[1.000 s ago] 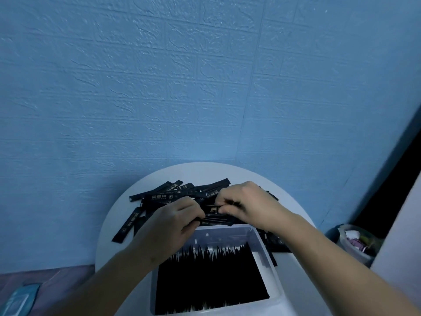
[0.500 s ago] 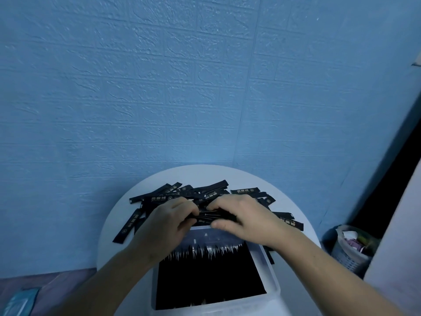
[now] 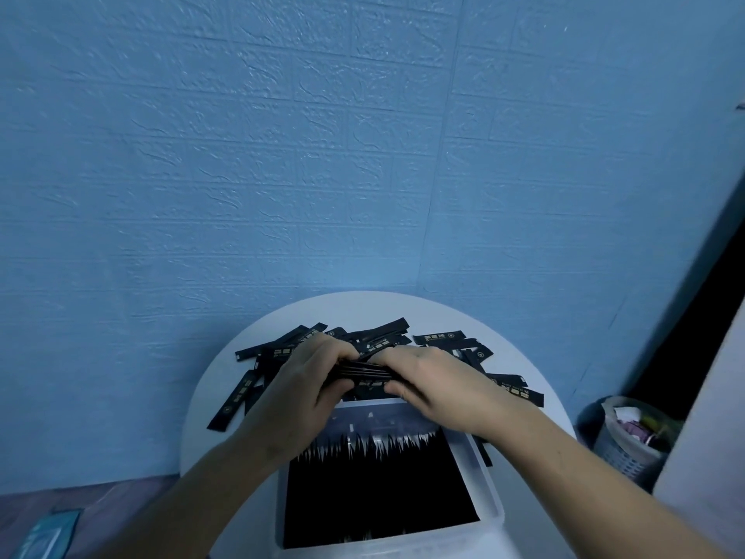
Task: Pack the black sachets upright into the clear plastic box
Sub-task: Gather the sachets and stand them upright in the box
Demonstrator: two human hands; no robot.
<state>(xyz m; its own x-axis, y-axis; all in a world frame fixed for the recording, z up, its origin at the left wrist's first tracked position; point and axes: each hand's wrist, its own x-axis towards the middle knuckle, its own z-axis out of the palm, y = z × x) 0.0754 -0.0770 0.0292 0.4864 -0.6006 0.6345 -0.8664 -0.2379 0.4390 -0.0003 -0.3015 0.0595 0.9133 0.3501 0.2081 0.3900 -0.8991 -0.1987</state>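
The left hand [image 3: 306, 383] and right hand [image 3: 437, 383] each have their grip curled round one small stack of black sachets [image 3: 363, 371], seemingly squaring it just past the far rim of the nearly full clear plastic box [image 3: 483, 478]. Next, I'd say, it must tip upright into the far gap.

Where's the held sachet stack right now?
Head view, centre: sachet stack pinched between left hand and right hand, just beyond the clear plastic box.
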